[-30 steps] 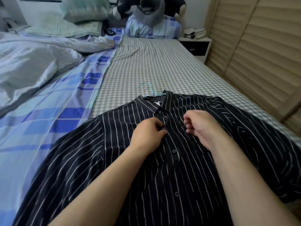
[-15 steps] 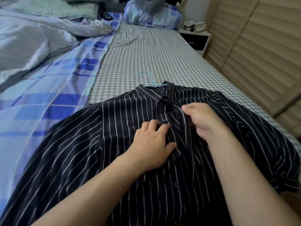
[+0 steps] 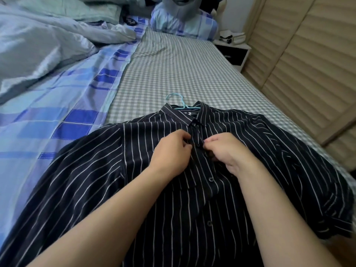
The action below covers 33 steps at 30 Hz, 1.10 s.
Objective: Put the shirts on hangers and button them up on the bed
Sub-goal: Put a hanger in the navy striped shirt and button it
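Your left hand [image 3: 170,151], flat on the cloth half a second ago, is now curling in and pinching the shirt [image 3: 134,189] front just left of the button strip; your right hand [image 3: 224,151] is pinching the opposite edge. The shirt is lying face up on the bed [image 3: 173,70], collar away from you, a blue hanger [image 3: 178,102] hook poking out beyond it. The top button [image 3: 198,145] is sitting between your fingertips, about equally near both hands. The button row is running straight back toward you, with the next button [image 3: 211,179] just below your right wrist.
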{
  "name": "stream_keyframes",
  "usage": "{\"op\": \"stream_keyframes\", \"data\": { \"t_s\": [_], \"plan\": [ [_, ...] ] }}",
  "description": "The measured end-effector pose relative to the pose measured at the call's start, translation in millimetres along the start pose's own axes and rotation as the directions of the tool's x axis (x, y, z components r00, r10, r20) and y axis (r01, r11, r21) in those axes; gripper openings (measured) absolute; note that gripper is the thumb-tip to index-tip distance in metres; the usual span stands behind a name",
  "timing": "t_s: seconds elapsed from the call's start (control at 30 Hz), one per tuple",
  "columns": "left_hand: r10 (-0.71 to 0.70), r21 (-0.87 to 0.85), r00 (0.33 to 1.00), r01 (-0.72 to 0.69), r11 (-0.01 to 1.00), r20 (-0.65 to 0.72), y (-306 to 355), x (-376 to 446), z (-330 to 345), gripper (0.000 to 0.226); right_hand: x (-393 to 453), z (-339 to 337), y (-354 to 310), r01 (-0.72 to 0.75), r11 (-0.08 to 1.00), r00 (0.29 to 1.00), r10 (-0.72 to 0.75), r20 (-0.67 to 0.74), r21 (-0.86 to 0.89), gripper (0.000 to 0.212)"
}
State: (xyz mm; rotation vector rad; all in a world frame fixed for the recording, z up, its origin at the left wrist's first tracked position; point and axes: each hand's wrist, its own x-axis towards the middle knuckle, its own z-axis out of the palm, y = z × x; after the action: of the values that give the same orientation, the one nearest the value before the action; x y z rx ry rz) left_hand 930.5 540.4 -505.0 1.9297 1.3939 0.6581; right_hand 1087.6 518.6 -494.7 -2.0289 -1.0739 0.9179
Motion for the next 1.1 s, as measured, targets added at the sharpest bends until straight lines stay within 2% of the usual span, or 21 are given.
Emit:
{"op": "stream_keyframes", "data": {
  "t_s": [0.17, 0.27, 0.33, 0.43, 0.5, 0.57, 0.67, 0.73, 1.1],
  "plan": [
    [0.108, 0.255, 0.993, -0.092, 0.963, -0.051, 1, 5, 18, 0.024, 1, -3, -2, -0.083, 0.967, 0.994, 0.061, 0.096, 0.24, 0.021],
    [0.118, 0.288, 0.991, -0.093, 0.953, -0.071, 1, 8, 20, 0.019, 0, -7, 0, -0.088, 0.963, 0.978, 0.035, 0.206, 0.254, 0.022],
    [0.105, 0.278, 0.992, -0.081, 0.957, -0.074, 0, 9, 21, 0.016, 1, -9, 1, -0.104, 0.952, 0.974, 0.038, 0.224, 0.289, 0.026],
    [0.035, 0.163, 0.998, -0.027, 0.986, -0.048, 3, 13, 17, 0.008, 3, -11, 2, -0.139, 0.927, 0.975, 0.066, 0.211, 0.349, 0.026],
    [-0.041, -0.044, 0.999, 0.04, 0.998, -0.012, 3, 18, 13, 0.004, 3, -11, 4, -0.148, 0.916, 0.974, 0.069, 0.216, 0.372, 0.023],
    [-0.118, -0.281, 0.991, 0.132, 0.951, 0.066, 2, 21, 9, 0.009, 3, -11, 4, -0.141, 0.914, 0.973, 0.057, 0.223, 0.38, 0.022],
    [-0.176, -0.484, 0.97, 0.238, 0.842, 0.17, 0, 22, 7, 0.008, 2, -11, 5, -0.123, 0.925, 0.974, 0.043, 0.222, 0.358, 0.022],
    [-0.178, -0.54, 0.968, 0.248, 0.805, 0.179, -1, 23, 8, 0.007, 2, -11, 5, -0.122, 0.931, 0.973, 0.043, 0.228, 0.344, 0.027],
    [-0.148, -0.597, 0.968, 0.241, 0.765, 0.202, -4, 25, 8, 0.002, -2, -14, 4, -0.121, 0.921, 0.967, 0.025, 0.253, 0.37, 0.018]
  ]
}}
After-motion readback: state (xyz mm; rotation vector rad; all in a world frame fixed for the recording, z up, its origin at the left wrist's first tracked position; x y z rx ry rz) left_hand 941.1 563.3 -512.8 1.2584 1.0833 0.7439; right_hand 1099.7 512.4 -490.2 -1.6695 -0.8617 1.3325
